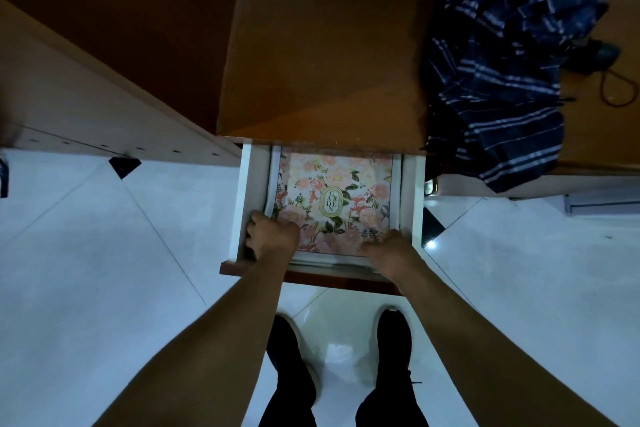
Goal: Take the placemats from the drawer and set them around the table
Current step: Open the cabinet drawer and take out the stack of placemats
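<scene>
**Open drawer, wooden top, tiled floor**

A white-walled drawer (246, 198) stands pulled out from under a brown wooden top (322, 55). A stack of floral placemats (332, 198) lies flat inside, filling the drawer's bottom. A dark blue striped cloth (502, 62) is heaped over the top's right edge. Below lies pale glossy tiled floor (104, 253).

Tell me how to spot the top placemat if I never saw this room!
Find the brown wooden cabinet and look just below its top, where a white drawer is pulled open. Both hands reach into it. The top placemat lies flat inside, and it alone has pink flowers, with a gold oval reading GARDEN.
</scene>
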Action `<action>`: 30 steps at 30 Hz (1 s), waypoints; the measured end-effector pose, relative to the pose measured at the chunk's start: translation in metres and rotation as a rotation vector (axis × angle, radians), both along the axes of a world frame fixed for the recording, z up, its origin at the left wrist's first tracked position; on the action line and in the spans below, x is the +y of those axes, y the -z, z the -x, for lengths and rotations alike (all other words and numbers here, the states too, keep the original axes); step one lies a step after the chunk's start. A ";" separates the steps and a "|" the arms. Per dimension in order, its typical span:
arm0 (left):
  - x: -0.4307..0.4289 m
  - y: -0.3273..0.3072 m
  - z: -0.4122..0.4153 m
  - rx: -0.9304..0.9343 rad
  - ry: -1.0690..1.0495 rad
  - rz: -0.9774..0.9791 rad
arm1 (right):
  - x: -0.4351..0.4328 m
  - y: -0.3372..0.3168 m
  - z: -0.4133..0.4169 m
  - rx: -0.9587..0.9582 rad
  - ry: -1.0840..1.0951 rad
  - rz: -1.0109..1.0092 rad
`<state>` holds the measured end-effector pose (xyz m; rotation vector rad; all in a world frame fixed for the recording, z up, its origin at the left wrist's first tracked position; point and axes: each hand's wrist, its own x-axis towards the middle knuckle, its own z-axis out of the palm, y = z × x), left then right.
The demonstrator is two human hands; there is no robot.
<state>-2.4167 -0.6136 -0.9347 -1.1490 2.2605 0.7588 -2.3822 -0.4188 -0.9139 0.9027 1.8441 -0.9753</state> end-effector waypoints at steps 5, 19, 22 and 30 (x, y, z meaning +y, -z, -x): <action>0.011 -0.008 0.007 -0.171 0.064 0.053 | 0.000 0.017 -0.002 -0.046 0.046 0.021; -0.003 -0.002 -0.008 -0.002 0.073 -0.029 | -0.017 0.013 -0.006 0.167 0.637 0.064; -0.008 -0.004 -0.008 0.043 0.036 -0.073 | -0.025 0.013 -0.012 0.254 0.728 0.006; -0.016 -0.007 -0.010 0.048 0.019 -0.153 | -0.020 0.017 -0.007 0.204 0.447 0.050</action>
